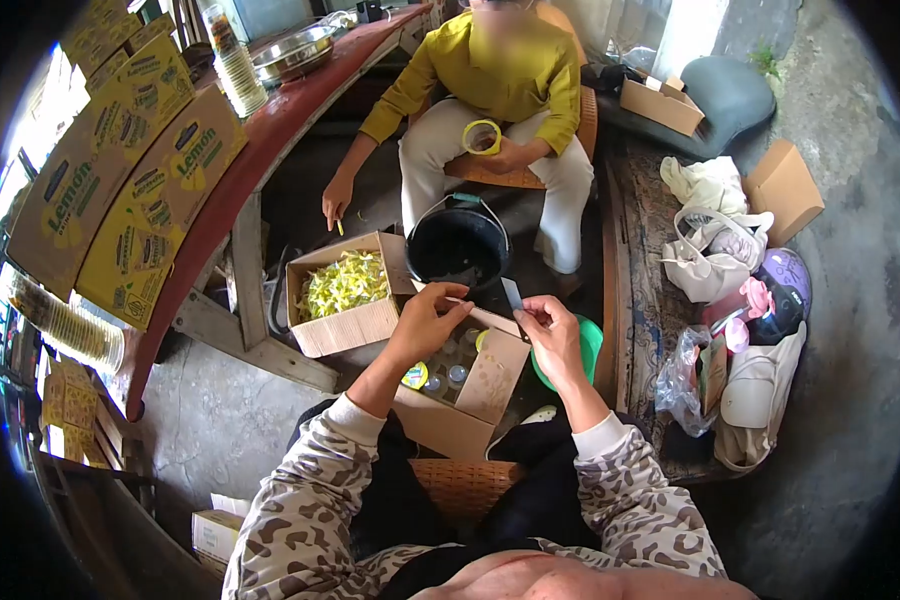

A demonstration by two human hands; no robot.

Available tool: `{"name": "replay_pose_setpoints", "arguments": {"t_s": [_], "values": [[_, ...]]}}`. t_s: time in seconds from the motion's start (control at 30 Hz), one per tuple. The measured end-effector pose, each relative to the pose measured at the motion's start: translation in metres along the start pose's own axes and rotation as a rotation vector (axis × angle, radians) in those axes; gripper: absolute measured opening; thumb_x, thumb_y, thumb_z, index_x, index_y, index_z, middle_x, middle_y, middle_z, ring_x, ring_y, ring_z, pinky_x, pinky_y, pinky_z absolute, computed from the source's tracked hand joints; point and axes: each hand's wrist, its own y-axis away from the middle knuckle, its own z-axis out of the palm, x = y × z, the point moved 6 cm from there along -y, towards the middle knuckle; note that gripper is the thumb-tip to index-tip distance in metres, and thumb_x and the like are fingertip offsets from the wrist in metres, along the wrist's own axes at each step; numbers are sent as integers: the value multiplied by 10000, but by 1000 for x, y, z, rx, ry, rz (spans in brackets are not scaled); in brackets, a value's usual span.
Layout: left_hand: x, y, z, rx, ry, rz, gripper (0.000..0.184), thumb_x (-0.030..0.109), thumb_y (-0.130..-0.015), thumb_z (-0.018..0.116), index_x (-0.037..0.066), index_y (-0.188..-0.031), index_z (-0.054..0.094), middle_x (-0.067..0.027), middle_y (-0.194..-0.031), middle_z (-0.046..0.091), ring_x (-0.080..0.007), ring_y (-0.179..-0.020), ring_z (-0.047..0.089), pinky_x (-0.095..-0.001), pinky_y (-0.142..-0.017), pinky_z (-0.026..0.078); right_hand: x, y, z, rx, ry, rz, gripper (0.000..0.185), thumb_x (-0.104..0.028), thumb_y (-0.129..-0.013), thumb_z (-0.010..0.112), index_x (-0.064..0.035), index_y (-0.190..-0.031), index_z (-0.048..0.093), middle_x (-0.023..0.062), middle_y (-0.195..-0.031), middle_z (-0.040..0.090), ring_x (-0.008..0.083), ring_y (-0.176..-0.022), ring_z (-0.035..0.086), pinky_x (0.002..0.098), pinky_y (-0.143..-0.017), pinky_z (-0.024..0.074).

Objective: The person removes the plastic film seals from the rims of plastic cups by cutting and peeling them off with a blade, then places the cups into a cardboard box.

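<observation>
My right hand (555,340) pinches a small flat greyish piece (512,293), perhaps a blade, which points up and away. My left hand (432,318) is closed, thumb and fingertips together; whether anything is between them I cannot make out. Both hands are above an open cardboard box (440,418) holding several clear plastic cups (457,373), some with yellow printed lids (415,375). Just beyond my hands stands a black bucket (425,245) with a wire handle. Left of it, another cardboard box (320,335) holds a heap of yellow-and-white strips (345,287).
Opposite sits a person (460,75) in a yellow shirt, holding a yellow-rimmed cup (482,137). A green basin (590,352) is beside my right hand. Bags (705,255) lie on the bench at right. Lemon cartons (160,215) and stacked cups (240,90) stand on the red-edged table.
</observation>
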Motion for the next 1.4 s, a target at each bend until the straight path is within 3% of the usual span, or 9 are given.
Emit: {"name": "replay_pose_setpoints", "arguments": {"t_s": [0.17,0.27,0.63,0.7,0.93,1.07,1.2,1.3,1.4], "values": [[-9,3,8,-127,136,-146,376,222,-905,708,-12,-1191,633,-112,-1107,677,-167,-1014,630,-300,-882,493,1,8,18,-121,-116,98,129,-31,-869,708,6,-978,651,13,-842,656,57,-735,578,215,-662,469],[-9,4,15,-147,228,-150,387,233,-887,727,-32,-1154,637,-124,-1001,702,-157,-926,656,-270,-800,510,-3,11,22,-140,-245,98,140,-21,-879,701,1,-1004,643,4,-861,648,50,-759,577,201,-681,460],[-12,7,23,-167,377,-194,369,201,-854,771,-33,-1110,645,-87,-973,699,-123,-905,645,-248,-793,504,-3,18,28,-204,-349,177,153,-26,-833,755,-31,-953,660,-35,-821,612,26,-711,515,186,-630,430],[-11,7,23,-163,431,-181,231,153,-862,758,-18,-1007,702,-33,-990,654,-98,-902,602,-238,-816,477,-5,19,28,-213,-295,169,159,-25,-828,760,-34,-953,661,-37,-824,609,26,-713,512,188,-639,439],[-8,5,18,-162,476,-156,152,122,-857,756,-5,-924,707,-16,-1030,603,-95,-878,598,-241,-775,474,-3,20,33,-262,-307,183,150,-50,-854,744,-19,-981,668,-13,-853,638,49,-743,562,203,-681,475],[-5,-2,-3,13,299,14,161,130,-841,764,-12,-886,703,-50,-1108,597,-111,-933,595,-256,-772,481,6,16,33,-242,-414,249,166,-120,-919,686,8,-1021,665,38,-882,661,102,-804,627,254,-765,533],[5,-3,-32,153,345,24,177,140,-842,751,-21,-893,699,-66,-1098,629,-132,-941,607,-273,-812,486,29,16,34,-261,-204,341,185,-87,-892,697,14,-1043,666,29,-876,657,102,-805,623,238,-755,508],[5,-8,-69,419,241,151,161,111,-811,762,-19,-883,702,-93,-1012,657,-178,-895,652,-289,-824,503,53,22,48,-424,126,175,200,-21,-867,671,7,-1065,679,57,-934,701,108,-830,642,245,-776,508],[-1,-12,-99,572,221,160,165,114,-806,766,-19,-879,701,-96,-990,655,-196,-909,662,-303,-832,506,63,35,79,-706,354,209,186,-127,-870,673,-15,-1016,693,79,-902,721,153,-819,678,290,-751,528]]}}
